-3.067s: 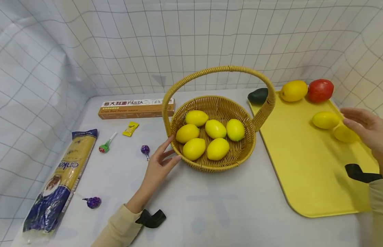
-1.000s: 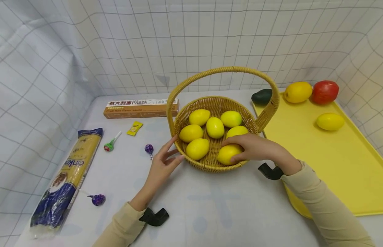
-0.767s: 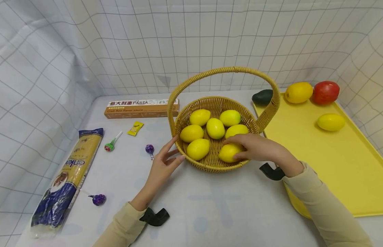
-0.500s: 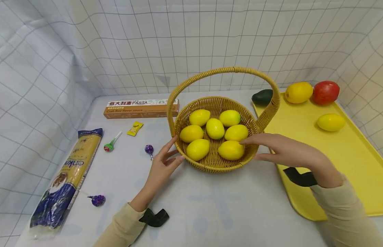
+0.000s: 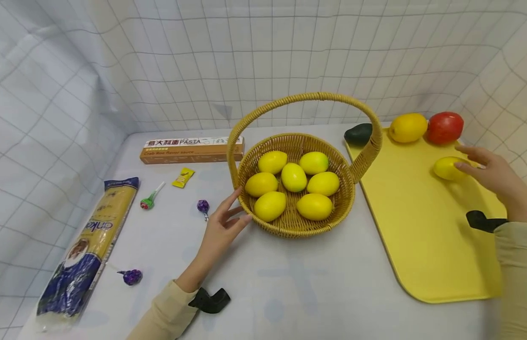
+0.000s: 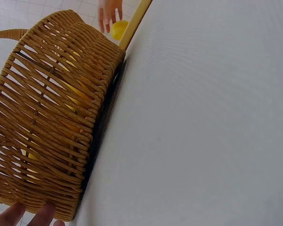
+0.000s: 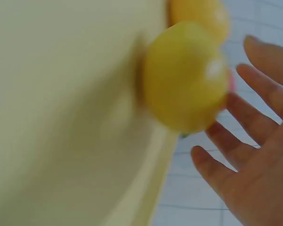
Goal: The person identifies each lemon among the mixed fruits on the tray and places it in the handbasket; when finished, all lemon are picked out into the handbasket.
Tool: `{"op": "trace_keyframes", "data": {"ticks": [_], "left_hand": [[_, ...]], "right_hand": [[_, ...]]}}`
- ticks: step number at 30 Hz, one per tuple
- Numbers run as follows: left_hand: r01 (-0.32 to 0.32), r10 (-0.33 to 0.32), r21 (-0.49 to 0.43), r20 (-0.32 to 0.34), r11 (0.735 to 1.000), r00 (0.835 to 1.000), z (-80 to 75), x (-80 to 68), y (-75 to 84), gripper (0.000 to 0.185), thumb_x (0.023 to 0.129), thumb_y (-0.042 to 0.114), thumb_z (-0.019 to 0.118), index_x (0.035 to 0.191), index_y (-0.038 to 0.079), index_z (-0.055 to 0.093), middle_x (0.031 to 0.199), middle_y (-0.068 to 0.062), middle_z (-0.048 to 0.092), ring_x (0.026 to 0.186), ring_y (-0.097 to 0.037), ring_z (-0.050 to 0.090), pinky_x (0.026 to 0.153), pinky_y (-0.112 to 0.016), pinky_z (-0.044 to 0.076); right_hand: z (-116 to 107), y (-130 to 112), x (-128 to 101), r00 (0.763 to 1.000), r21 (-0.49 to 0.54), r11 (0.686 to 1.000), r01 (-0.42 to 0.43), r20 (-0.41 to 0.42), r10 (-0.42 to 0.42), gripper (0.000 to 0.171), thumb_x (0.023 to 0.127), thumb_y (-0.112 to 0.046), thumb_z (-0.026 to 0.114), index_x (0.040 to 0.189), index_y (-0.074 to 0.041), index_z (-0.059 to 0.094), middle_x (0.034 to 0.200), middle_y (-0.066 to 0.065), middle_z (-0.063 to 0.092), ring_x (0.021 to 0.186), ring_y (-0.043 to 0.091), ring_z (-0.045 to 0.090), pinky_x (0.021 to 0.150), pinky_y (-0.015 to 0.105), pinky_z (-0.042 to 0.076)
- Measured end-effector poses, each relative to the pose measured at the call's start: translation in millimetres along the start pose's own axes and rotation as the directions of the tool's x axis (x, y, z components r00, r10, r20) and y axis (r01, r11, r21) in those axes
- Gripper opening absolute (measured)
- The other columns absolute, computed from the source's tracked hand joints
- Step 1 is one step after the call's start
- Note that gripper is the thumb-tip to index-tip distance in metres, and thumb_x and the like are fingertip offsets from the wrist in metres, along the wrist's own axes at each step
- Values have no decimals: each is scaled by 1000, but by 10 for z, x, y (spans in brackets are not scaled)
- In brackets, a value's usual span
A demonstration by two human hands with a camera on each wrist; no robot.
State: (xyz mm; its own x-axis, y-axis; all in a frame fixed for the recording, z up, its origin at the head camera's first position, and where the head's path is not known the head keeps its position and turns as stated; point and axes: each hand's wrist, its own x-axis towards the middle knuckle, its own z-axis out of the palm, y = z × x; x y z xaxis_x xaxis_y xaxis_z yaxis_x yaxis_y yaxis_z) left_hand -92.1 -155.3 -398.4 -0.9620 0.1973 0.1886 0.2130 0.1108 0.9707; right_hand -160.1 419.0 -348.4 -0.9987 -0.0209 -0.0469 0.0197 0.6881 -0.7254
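Note:
The wicker basket [image 5: 290, 230] with a tall arched handle stands mid-table. Several yellow lemons [image 5: 294, 177] lie inside it. My left hand [image 5: 215, 235] rests its fingers and thumb against the basket's near left rim; in the left wrist view the fingertips [image 6: 43, 214] touch the woven wall. Far to the right, my right hand [image 5: 497, 177] reaches over the yellow tray [image 5: 424, 236] at a single lemon [image 5: 447, 168]. Seen from the right wrist, its spread fingers [image 7: 254, 117] are right beside that lemon [image 7: 186, 77], not closed round it.
At the tray's far end are a dark green avocado-like fruit [image 5: 358, 134], a larger yellow fruit [image 5: 408, 127] and a red fruit [image 5: 445, 128]. On the left lie a pasta box [image 5: 191, 151], a pasta bag [image 5: 89, 250], a yellow candy packet [image 5: 183, 177] and lollipops [image 5: 132, 276].
My right hand first brought a lemon from the tray into the basket and let go of it. It has since moved back right to the tray's remaining lemon. The left hand stays at the rim.

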Motion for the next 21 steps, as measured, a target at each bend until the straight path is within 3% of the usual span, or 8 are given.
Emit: {"op": "trace_keyframes", "data": {"ticks": [1, 3, 5, 8, 11, 14, 16, 21], "left_hand": [[0, 0, -1, 2, 1000, 1000, 2, 0, -6, 60, 90, 1, 62, 144, 11, 38, 146, -4, 34, 115, -30, 50, 92, -47, 43], [1, -1, -2, 3, 1000, 1000, 5, -3, -9, 60, 90, 1, 61, 144, 11, 38, 146, -4, 33, 115, -30, 50, 92, -47, 43], [4, -4, 1, 2, 1000, 1000, 4, -5, -7, 60, 90, 2, 61, 145, 11, 37, 146, -5, 33, 116, -30, 50, 92, -46, 43], [5, -5, 2, -2, 1000, 1000, 6, -5, 7, 61, 90, 2, 62, 145, 10, 37, 146, -5, 33, 116, -30, 50, 92, -45, 43], [0, 0, -4, 4, 1000, 1000, 12, 1, 12, 62, 89, 0, 61, 145, 10, 36, 147, -7, 32, 116, -32, 49, 92, -46, 43], [-6, 6, -9, 14, 1000, 1000, 20, 4, 17, 63, 89, -2, 61, 146, 10, 35, 148, -8, 30, 117, -33, 49, 92, -47, 43], [-3, 3, -4, 12, 1000, 1000, 19, 4, 17, 63, 89, -1, 61, 146, 10, 35, 148, -7, 31, 117, -33, 49, 92, -47, 43], [2, -2, 9, 3, 1000, 1000, 9, 2, 5, 61, 90, 1, 62, 145, 10, 36, 147, -7, 33, 116, -31, 50, 92, -47, 43]], "right_hand": [[12, 63, 20, 1000, -36, 999, 0, 31, 1, 58, 99, -26, 49, 148, -7, 26, 149, 23, 20, 130, 47, 15, 103, 62, 11], [47, 142, 47, 996, -115, 993, 15, 85, -5, 62, 98, -25, 51, 146, 1, 22, 141, 38, 18, 120, 57, 18, 96, 68, 15], [95, 169, 59, 993, -158, 987, 32, 114, -14, 64, 96, -24, 54, 143, 5, 21, 134, 42, 20, 111, 58, 22, 89, 68, 20], [175, 129, 28, 993, -193, 981, 32, 117, -10, 64, 93, -26, 59, 140, 3, 26, 128, 38, 28, 103, 51, 30, 83, 60, 27], [237, 63, -71, 989, -173, 983, 59, 144, -34, 58, 92, -23, 62, 137, -2, 33, 123, 25, 40, 98, 34, 41, 81, 38, 36], [317, -85, -223, 968, -75, 985, 155, 213, -136, 50, 91, -11, 62, 135, -7, 40, 118, 6, 47, 90, 15, 46, 71, 18, 38], [391, -264, -310, 922, 24, 965, 262, 288, -257, 51, 89, 0, 61, 136, -7, 41, 118, 0, 49, 91, 11, 47, 72, 15, 40], [703, -900, -409, 735, 261, 847, 463, 421, -531, 58, 83, 12, 61, 136, -3, 41, 126, 5, 50, 101, 15, 48, 81, 19, 43]]}}
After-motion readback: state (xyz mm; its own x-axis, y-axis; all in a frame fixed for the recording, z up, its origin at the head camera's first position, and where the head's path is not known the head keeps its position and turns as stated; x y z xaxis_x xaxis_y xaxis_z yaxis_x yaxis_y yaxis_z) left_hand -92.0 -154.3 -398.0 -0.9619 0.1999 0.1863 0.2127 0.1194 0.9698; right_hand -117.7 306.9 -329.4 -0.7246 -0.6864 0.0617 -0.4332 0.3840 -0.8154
